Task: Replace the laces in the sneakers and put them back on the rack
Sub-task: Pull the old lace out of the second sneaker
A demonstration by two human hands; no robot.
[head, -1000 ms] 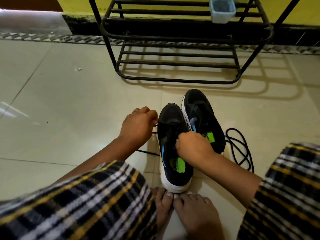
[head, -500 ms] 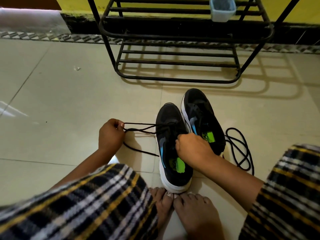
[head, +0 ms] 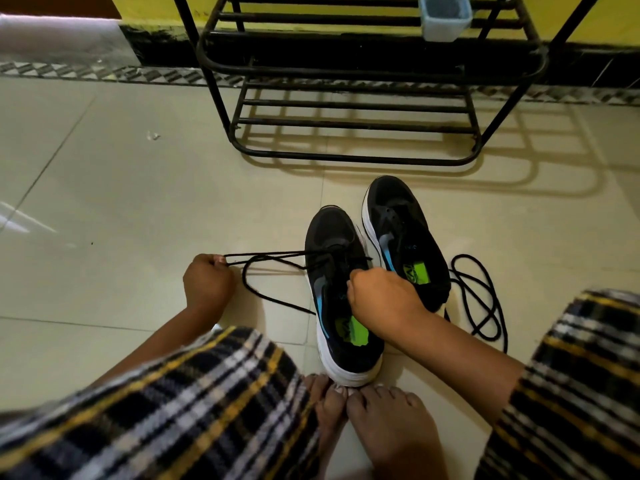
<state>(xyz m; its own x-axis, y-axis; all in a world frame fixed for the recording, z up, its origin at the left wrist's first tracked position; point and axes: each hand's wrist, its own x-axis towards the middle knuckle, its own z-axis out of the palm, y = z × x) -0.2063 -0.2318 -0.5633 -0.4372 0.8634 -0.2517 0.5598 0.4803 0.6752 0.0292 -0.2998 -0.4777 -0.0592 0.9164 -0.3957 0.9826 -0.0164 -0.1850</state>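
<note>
Centrally, two black mesh sneakers with white rubber soles are shown side by side on a glossy cream tiled floor (head: pixel 104 202). The near sneaker (head: pixel 341 306), marked by a blue side stripe and a bright green insole label, is set with its heel against the toes of two bare feet (head: pixel 367 420). The far sneaker (head: pixel 403 233) is placed just to its right and slightly farther away, with unlaced eyelets visible.

A thin black round lace (head: pixel 273 258) is threaded through the front eyelets of the near sneaker and is drawn out taut to the left. Its strands are pinched in the curled fingers of the left hand (head: pixel 207 284), while a slack length curves down across the floor towards the sneaker's side. The right hand (head: pixel 381 292) is held over the tongue area of the near sneaker with its fingers clenched; whether the lace or the upper is gripped cannot be told.

A second black lace (head: pixel 481 299) is seen lying in loose loops on the floor to the right of the far sneaker. A black tubular metal rack (head: pixel 353 112) with slatted shelves is positioned at the far side against a yellow wall, and a pale translucent plastic container (head: pixel 445 19) rests on its upper shelf. Plaid woven fabric (head: pixel 173 410) in black, white and yellow covers both knees at the near edge.
</note>
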